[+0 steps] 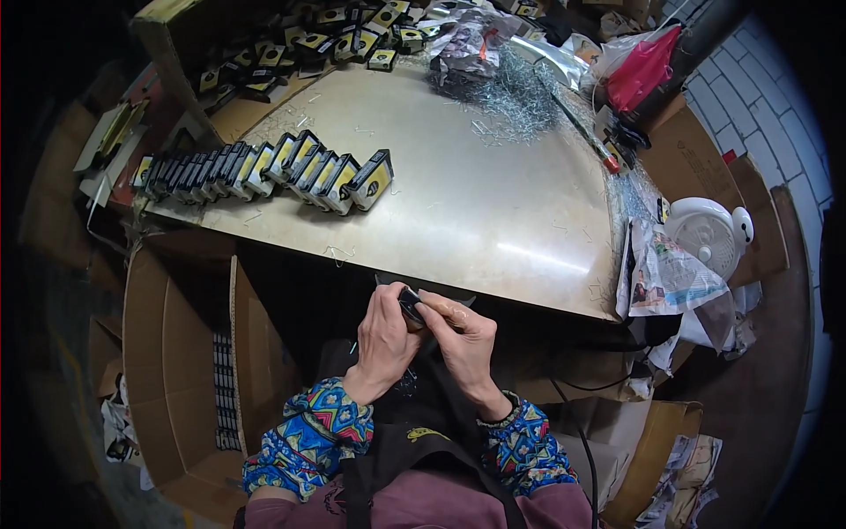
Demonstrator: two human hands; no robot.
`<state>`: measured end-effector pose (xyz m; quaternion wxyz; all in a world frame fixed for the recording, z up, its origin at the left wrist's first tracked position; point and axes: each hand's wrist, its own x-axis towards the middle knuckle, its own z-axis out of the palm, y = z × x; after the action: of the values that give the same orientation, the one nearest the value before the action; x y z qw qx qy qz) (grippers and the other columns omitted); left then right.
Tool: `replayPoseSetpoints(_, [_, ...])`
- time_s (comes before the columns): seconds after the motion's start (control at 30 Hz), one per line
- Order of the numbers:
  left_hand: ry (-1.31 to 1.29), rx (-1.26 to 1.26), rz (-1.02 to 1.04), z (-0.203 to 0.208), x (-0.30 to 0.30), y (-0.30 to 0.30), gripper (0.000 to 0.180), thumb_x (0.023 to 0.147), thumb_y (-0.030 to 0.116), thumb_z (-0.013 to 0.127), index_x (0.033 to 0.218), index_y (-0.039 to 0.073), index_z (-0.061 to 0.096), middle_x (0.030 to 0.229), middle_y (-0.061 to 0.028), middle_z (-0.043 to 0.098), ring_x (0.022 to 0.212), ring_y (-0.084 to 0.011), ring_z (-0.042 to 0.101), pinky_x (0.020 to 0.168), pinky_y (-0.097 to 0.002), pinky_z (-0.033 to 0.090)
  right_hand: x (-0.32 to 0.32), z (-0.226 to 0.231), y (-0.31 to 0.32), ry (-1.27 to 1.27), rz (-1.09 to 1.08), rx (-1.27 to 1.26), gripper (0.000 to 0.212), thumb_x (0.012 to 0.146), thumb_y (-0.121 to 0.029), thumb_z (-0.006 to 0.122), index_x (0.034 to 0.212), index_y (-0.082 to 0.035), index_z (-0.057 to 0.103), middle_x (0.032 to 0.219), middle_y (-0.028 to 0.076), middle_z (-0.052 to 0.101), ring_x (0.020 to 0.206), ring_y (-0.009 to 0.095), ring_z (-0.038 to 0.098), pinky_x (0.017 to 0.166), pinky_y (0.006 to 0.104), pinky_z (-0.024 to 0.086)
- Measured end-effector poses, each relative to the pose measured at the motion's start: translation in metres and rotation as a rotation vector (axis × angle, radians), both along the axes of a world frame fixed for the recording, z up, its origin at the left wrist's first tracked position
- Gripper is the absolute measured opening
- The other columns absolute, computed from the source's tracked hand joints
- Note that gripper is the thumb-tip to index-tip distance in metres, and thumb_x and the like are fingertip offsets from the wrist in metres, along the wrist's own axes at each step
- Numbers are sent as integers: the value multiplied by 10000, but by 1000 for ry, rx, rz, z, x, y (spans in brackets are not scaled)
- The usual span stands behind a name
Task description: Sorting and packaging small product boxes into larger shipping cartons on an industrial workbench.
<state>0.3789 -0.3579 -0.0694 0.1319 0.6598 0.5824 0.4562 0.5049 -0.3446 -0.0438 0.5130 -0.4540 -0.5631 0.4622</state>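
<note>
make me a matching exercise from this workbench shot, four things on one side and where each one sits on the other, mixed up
Things:
1. row of black-and-yellow small boxes
2. heap of thin metal wire bits
3. white fan
4. small dark item

Places:
A. off the table's right edge, lower than the tabletop
B. pinched between the left hand and right hand at the table's near edge
C. lined up along the left part of the metal tabletop
D. piled at the far side of the tabletop

Pairs: 1-C, 2-D, 3-A, 4-B
</note>
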Motion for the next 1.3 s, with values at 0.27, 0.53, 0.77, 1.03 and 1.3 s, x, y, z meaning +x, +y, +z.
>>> replayPoseSetpoints(0.27, [-172,-242,-13,3,-2,1,501,770,66,735,1162,-7,431,997,-236,560,878,-451,607,716,-469,509,10,-7,11,-508,88,646,278,794,88,700,1063,18,700,1070,189,699,808,290,706,676,318,571])
replayPoseSetpoints(0.53, [-46,-100,-57,20,-13,14,741,753,97,806,1359,-10,393,1147,-190,564,1121,-361,528,954,-414,454,32,15,55,-509,-174,752,331,812,89,686,1125,-18,693,1099,191,693,829,304,695,708,349,562])
replayPoseSetpoints(0.77, [-63,-63,-29,9,-15,15,608,789,92,782,1308,-15,485,1141,-159,588,1063,-325,543,937,-393,458,32,14,81,-583,-132,764,341,829,106,692,1151,-3,663,1131,186,683,999,300,697,821,342,565])
replayPoseSetpoints(1.03, [-117,-12,-4,5,-16,34,468,813,55,741,1233,-21,548,1130,-162,611,1043,-325,577,916,-391,476,38,1,96,-669,113,585,466,840,118,659,1277,-39,615,1198,163,615,974,270,669,748,322,582])
replayPoseSetpoints(1.3, [-42,154,197,20,-38,86,351,779,114,748,1098,19,636,998,-135,619,984,-323,575,848,-408,456,-6,1,140,-51,281,73,748,962,-11,602,1580,-71,185,1486,169,443,1333,254,477,1085,380,426])
